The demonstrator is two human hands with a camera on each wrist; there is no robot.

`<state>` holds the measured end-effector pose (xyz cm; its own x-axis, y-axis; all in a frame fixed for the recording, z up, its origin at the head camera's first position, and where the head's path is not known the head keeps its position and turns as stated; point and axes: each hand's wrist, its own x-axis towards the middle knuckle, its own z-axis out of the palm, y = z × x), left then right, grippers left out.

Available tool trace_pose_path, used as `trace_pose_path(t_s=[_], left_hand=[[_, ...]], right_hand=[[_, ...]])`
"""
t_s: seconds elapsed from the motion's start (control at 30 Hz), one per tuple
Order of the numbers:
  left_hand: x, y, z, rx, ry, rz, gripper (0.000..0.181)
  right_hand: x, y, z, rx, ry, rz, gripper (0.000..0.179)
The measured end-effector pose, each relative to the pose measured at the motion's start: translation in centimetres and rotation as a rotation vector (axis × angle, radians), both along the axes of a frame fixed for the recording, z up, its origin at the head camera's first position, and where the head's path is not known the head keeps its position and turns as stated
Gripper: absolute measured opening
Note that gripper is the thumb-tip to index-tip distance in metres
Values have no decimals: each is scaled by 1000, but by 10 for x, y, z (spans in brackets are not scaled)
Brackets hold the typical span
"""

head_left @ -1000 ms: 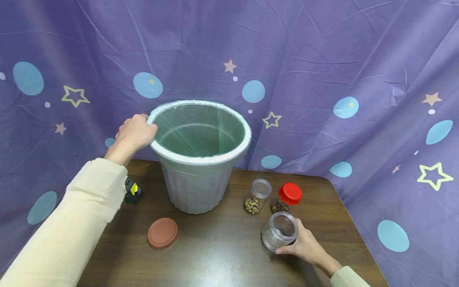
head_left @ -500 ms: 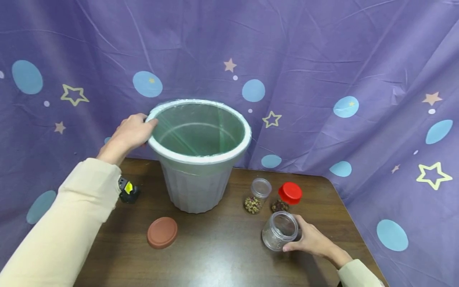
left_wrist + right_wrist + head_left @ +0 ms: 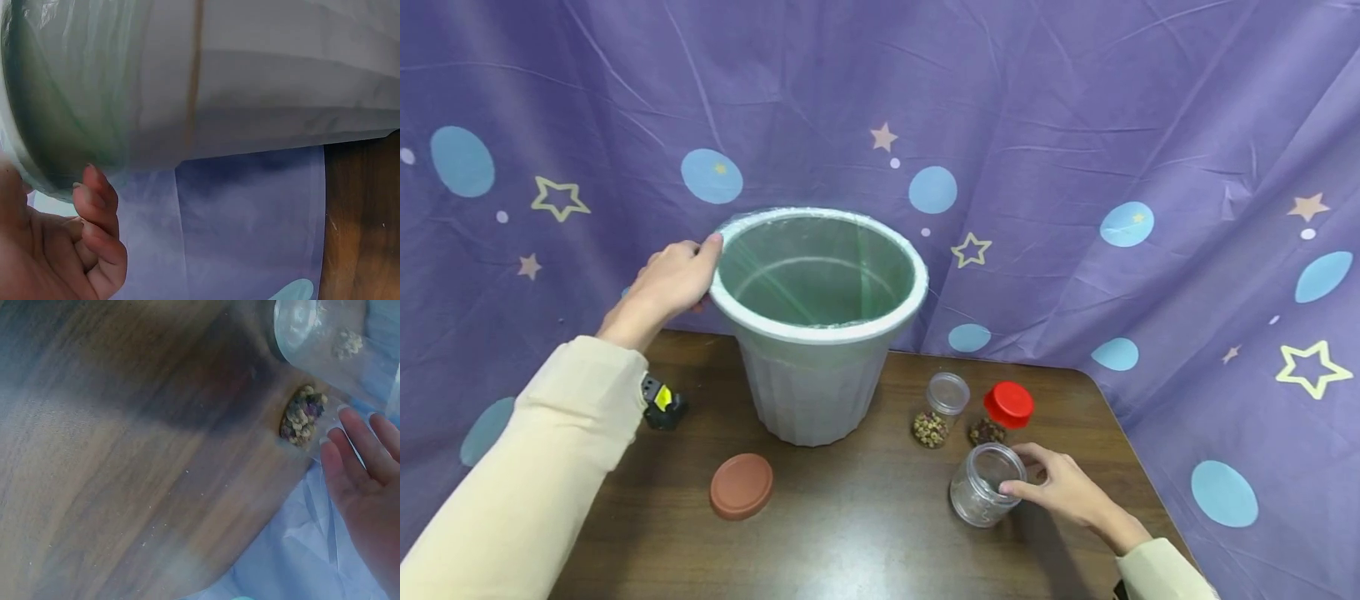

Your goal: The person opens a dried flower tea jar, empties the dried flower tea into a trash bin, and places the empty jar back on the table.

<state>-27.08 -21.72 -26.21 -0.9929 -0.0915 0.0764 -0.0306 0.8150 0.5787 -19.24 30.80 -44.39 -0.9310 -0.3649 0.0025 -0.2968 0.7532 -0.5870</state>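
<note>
In the head view, a pale grey ribbed trash bin [image 3: 812, 392] stands at the back of the table, lined with a thin greenish clear bag [image 3: 820, 292]. My left hand [image 3: 666, 279] is at its left rim, thumb over the edge and curled fingers [image 3: 100, 212] against the outside. A wide lidless clear jar [image 3: 977, 500] stands at the front right. Beside it, my right hand [image 3: 1067, 492] has its thumb by the jar's rim and its other fingers [image 3: 356, 444] fairly straight. Whether it touches the jar is hard to tell.
Behind the jar stand a clear-lidded jar [image 3: 934, 425] of dried buds and a red-lidded jar [image 3: 1009, 404] with dark contents. A round terracotta-coloured lid [image 3: 741, 486] lies front left. A purple curtain [image 3: 1037, 167] hangs behind the table [image 3: 850, 517].
My right hand has loosened from round the wide jar and drawn slightly right, its thumb rising towards the rim. My left thumb has shifted up along the bin's rim. The jar stays put.
</note>
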Motion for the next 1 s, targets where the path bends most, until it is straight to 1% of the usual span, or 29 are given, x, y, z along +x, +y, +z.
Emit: trace_pose_path(t_s=[0.1,0.2,0.3,0.4,0.43,0.5,0.63,0.73,0.87,1.0], left_hand=[[2,-3,-2,13,-4,19,77],[3,-6,-7,47,-7,33,83],[5,-8,-14,185,-11,34,80],[11,-8,-28,347,-15,31,73],[13,-8,-34,386,-21,32,72],[17,-9,-45,425,-27,32,72],[27,-15,-67,401,-31,33,76],[34,-18,-81,345,-33,26,75],[40,-21,-92,244,-36,5,71],[41,-23,-101,96,-55,-35,66]], right_hand=[[-1,2,3,17,61,-58,47],[-4,5,8,7,122,-85,40],[-7,5,17,-10,174,-110,34],[-11,4,25,-19,210,-128,31],[-13,3,28,-24,219,-134,31],[-17,1,34,-36,227,-144,31],[-23,-6,40,-32,243,-156,33],[-27,-10,43,-18,258,-156,33],[-32,-14,47,-21,279,-141,31],[-36,-18,50,-23,288,-130,31]])
